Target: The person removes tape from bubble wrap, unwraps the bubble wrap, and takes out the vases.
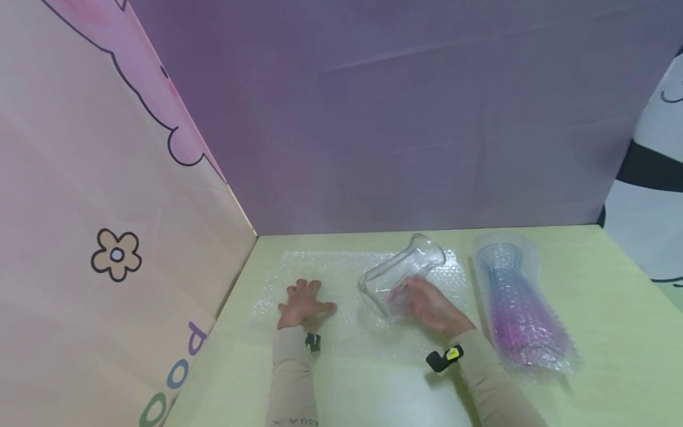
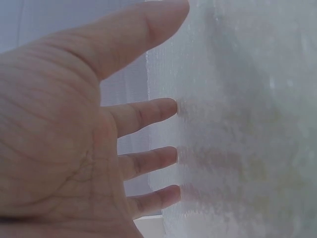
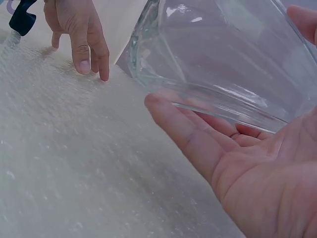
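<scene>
A clear glass vase (image 1: 397, 270) is tilted over a sheet of bubble wrap (image 1: 341, 267), its flared mouth toward the back right. My right hand (image 1: 432, 308) grips it by the lower body. In the right wrist view, fingers (image 3: 183, 134) lie under the glass vase (image 3: 213, 54), and part of the thumb shows at the right edge. My left hand (image 1: 301, 305) is spread over the left part of the sheet. Its straight fingertips (image 2: 171, 154) touch the bubble wrap (image 2: 247, 124) in the left wrist view.
To the right on the pale table (image 1: 613, 284) lies another vase (image 1: 517, 308), wrapped in bubble wrap, with blue to pink colour showing through. A purple-grey panel (image 1: 416, 130) stands along the back edge, and a printed panel (image 1: 176, 255) stands along the left.
</scene>
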`<move>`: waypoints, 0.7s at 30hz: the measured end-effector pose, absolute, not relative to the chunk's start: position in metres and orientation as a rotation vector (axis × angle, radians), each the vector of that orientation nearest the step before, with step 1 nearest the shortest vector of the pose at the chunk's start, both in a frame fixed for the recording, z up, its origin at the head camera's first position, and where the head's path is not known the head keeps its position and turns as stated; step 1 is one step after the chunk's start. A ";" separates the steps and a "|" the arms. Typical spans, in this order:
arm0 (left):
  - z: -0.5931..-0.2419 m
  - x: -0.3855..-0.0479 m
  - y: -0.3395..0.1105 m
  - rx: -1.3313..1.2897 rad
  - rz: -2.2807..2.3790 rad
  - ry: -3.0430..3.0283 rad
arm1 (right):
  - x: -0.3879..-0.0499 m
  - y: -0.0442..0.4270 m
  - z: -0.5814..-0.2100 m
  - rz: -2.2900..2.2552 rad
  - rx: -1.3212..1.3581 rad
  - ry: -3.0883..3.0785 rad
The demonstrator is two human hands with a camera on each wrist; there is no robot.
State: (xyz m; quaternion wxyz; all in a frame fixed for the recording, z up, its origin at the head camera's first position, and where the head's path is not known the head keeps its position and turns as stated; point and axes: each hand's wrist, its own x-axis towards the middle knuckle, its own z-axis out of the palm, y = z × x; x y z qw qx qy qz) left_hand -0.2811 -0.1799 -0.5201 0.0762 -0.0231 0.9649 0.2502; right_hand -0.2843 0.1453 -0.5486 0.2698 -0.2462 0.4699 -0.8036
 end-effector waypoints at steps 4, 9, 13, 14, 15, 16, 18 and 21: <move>-0.519 -0.280 -0.179 -0.068 0.747 2.895 | -0.284 0.145 -0.549 -2.165 -0.660 1.305; -0.518 -0.280 -0.179 -0.063 0.744 2.896 | -0.283 0.145 -0.548 -2.167 -0.615 1.345; -0.517 -0.280 -0.179 -0.058 0.739 2.898 | -0.283 0.145 -0.547 -2.174 -0.591 1.349; -0.517 -0.280 -0.179 -0.057 0.737 2.898 | -0.284 0.145 -0.547 -2.174 -0.589 1.360; -0.517 -0.281 -0.179 -0.058 0.736 2.898 | -0.284 0.145 -0.546 -2.175 -0.584 1.375; -0.517 -0.281 -0.179 -0.058 0.737 2.897 | -0.284 0.145 -0.546 -2.179 -0.577 1.388; -0.518 -0.281 -0.179 -0.060 0.740 2.894 | -0.284 0.146 -0.546 -2.190 -0.560 1.424; -0.518 -0.281 -0.179 -0.062 0.747 2.889 | -0.283 0.146 -0.544 -2.214 -0.504 1.460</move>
